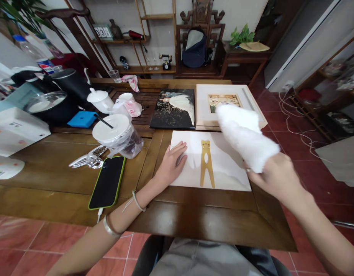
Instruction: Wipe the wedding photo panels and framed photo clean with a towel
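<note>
As the left hand (173, 165) lay palm down on the left side of a rectangular white sheet (228, 168), its fingers were extended and slightly spread, with nothing in their hold. The right hand (280, 176), right of center in the frame, had its fingers curled around the lower end of a soft white bundle (243, 134), its material too blurred to tell. The bundle was raised over the sheet's right side and, from the camera's view, partly covered a white box frame (202, 103) with a small picture in it. At the center of the frame, a flat, gold-colored, two-legged piece (205, 149) with an oval opening lay on the sheet, between the two hands and apart from both.

Just left of the box frame, a glossy black panel (164, 115) with a white design rested on the brown wooden table (194, 216). Left of center stood a white-lidded cup (110, 130) with a black straw, wrapped in clear plastic. Below it in the frame lay a dark-screened phone (106, 184) in a lime-green case, a white cable at its lower end.
</note>
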Demonstrator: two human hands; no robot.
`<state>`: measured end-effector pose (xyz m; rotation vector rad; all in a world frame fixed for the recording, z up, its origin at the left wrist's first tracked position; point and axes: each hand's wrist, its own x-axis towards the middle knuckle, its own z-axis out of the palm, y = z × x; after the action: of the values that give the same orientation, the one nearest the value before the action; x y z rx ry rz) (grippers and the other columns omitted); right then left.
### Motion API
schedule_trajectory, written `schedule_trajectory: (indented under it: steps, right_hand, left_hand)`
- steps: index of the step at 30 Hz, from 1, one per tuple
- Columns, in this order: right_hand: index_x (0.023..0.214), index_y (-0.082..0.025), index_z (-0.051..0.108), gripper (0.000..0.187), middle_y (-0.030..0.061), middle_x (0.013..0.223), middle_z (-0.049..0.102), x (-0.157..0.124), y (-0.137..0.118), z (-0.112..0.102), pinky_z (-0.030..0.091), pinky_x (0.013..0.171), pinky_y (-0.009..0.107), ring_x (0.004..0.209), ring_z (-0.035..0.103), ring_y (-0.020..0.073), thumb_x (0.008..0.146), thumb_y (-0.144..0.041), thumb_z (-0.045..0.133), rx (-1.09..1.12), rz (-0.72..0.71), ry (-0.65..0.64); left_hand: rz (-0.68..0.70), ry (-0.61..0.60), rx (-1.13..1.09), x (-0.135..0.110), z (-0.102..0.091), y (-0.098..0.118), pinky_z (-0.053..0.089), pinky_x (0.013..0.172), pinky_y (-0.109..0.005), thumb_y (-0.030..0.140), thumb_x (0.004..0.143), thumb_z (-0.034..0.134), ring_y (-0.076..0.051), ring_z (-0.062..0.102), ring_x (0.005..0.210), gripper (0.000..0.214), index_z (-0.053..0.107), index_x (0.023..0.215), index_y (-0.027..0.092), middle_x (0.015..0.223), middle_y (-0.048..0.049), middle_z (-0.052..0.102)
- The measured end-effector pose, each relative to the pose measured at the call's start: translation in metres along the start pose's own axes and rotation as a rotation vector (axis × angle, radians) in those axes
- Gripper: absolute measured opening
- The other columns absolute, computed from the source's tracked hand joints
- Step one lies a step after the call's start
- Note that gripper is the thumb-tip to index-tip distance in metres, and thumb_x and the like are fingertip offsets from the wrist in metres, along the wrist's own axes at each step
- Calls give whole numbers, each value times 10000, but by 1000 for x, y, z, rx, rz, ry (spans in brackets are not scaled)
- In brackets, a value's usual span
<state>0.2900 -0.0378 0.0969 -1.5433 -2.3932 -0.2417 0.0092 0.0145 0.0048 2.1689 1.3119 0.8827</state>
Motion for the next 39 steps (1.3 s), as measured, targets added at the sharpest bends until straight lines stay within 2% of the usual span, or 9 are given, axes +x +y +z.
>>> schedule_trajectory:
  steps: [5,9,14,18,23,27,31,35,39]
  right_hand:
    - [753,-182,590,219,158,1466,416,33,-11,39,403,1048,532,1383,314,356,646,-14,499,147,-268,-61]
    - [894,-166,598,301,184,1476,390,34,-11,60,286,1108,601,1409,239,356,645,-26,503,215,-297,-148]
    - [913,-158,553,347,242,1441,409,14,-22,43,507,928,517,1368,331,376,629,9,441,175,-262,-237]
    - [905,-164,539,352,252,1276,556,-16,-42,17,565,762,429,1207,531,379,610,5,446,178,-252,-314]
    - [889,-226,548,282,83,806,650,-43,-48,-11,542,578,354,715,645,257,656,-82,480,341,-140,-405]
    - [733,-283,503,99,12,629,585,-37,-23,-24,497,504,358,560,583,232,766,-209,447,508,-24,-226]
    - [604,-264,395,173,2,494,446,-17,-4,-27,413,463,378,426,460,210,770,-220,415,372,97,-15]
    - [652,-249,463,141,114,880,658,9,-5,-5,511,651,446,831,642,330,717,-127,437,168,-10,35]
    - [822,-183,577,262,143,1519,326,35,-16,38,366,1047,561,1400,261,383,651,-15,471,142,-192,-24]
  left_hand:
    - [-4,-10,3,-1,0,0,248,1134,-559,205,921,466,-232,462,1325,315,590,1210,196,1352,-113,570]
    - [0,-3,4,0,0,0,253,1133,-555,211,924,464,-226,462,1325,318,585,1218,203,1351,-104,573]
    - [4,-10,11,-1,0,0,249,1135,-552,212,928,459,-225,458,1328,324,576,1229,185,1358,-113,565]
    - [-1,-17,16,0,-1,1,245,1135,-555,203,927,462,-225,453,1332,322,575,1228,194,1364,-110,560]
    - [-4,-21,22,0,-2,2,244,1134,-562,188,917,468,-231,450,1334,323,582,1219,203,1360,-105,564]
    - [-1,-19,21,0,-1,2,249,1131,-563,180,913,466,-231,454,1331,326,584,1217,190,1358,-110,565]
    - [-11,-21,16,1,-1,2,248,1134,-559,174,910,465,-233,452,1332,331,584,1220,176,1357,-116,565]
    - [-21,-21,11,0,0,3,241,1135,-567,175,909,463,-233,448,1335,335,581,1223,180,1358,-114,564]
    - [-23,-30,15,1,-1,4,240,1134,-570,175,914,456,-231,444,1339,335,579,1224,198,1363,-106,560]
